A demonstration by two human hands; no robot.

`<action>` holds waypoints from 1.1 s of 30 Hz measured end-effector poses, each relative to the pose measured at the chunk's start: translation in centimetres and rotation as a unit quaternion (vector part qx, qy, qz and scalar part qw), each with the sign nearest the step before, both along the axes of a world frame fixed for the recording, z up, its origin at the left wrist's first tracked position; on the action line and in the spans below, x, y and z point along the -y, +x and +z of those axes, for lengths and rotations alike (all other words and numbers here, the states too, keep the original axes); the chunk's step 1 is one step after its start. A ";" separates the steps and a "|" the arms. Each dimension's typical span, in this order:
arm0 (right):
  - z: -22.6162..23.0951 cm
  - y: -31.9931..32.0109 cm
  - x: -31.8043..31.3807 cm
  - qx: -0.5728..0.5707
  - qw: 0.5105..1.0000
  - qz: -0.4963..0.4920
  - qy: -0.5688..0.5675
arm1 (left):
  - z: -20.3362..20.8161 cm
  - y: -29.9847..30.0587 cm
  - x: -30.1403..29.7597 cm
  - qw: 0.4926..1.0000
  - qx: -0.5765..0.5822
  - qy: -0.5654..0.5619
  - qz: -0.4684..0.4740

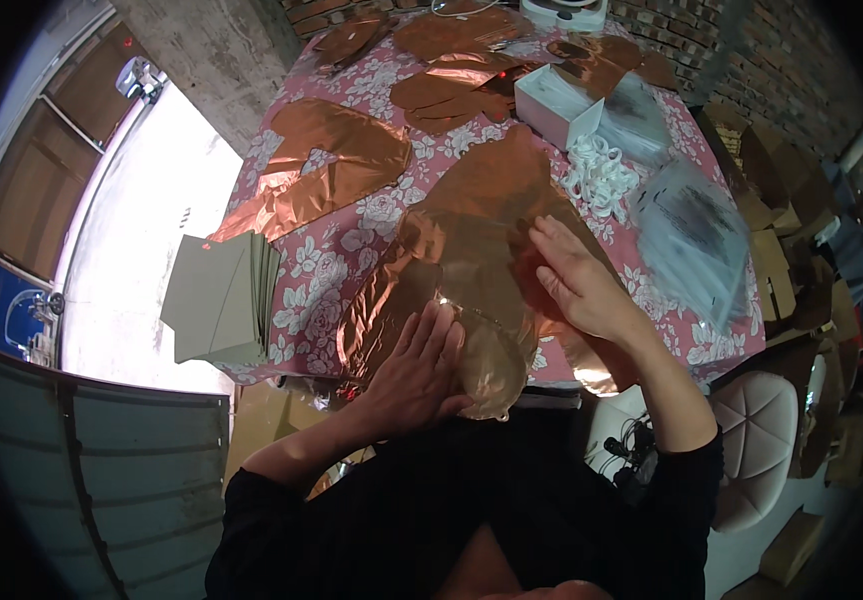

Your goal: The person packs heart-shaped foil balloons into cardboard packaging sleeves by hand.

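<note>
A large copper-coloured foil balloon (476,215), flat and creased, lies at the near edge of the table in front of me. My left hand (419,362) rests on its lower left part, palm down with fingers stretched. Over its right side is my right hand (581,283), fingers extended and nothing gripped; whether the palm presses on the foil I cannot tell. Another flat foil balloon (336,165), with an opening in its middle, is spread to the far left. More copper foil pieces (456,92) lie farther back.
The table wears a pink floral cloth (316,290). A stack of grey-green card (219,300) stands at its left edge. On the right are a white box (556,110), a heap of white ribbon (599,178) and clear plastic bags (691,245). A padded chair (754,450) and cardboard boxes (776,265) flank the table.
</note>
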State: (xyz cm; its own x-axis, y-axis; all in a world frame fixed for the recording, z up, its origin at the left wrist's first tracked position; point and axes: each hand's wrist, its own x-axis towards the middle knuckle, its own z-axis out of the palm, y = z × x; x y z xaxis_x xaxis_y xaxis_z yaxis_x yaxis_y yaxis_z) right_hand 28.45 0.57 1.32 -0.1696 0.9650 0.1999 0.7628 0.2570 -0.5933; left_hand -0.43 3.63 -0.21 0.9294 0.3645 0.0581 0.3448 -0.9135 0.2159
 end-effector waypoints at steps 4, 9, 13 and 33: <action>0.4 -3.3 0.2 0.056 0.998 -0.042 0.002 | -0.7 -0.1 -0.3 0.999 0.033 0.026 -0.026; -1.5 -7.4 -0.8 0.253 0.965 -0.011 0.067 | -0.7 -0.2 0.1 0.997 0.061 0.044 -0.020; -2.8 -7.6 -1.2 0.307 0.951 -0.015 0.026 | -1.1 -0.3 0.1 0.995 0.090 0.035 -0.017; -3.9 -7.3 -1.2 0.284 0.959 -0.010 0.016 | -0.4 -2.3 -2.2 0.950 0.167 -0.264 0.008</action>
State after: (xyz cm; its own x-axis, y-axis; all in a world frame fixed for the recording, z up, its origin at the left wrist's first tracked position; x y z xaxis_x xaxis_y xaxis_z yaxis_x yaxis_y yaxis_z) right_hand 21.17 1.77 -2.54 -0.2410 0.9643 0.1096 0.9655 0.2497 -0.0736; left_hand -2.69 5.86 -0.58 0.8857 0.4382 0.1531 0.1896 -0.6426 0.7424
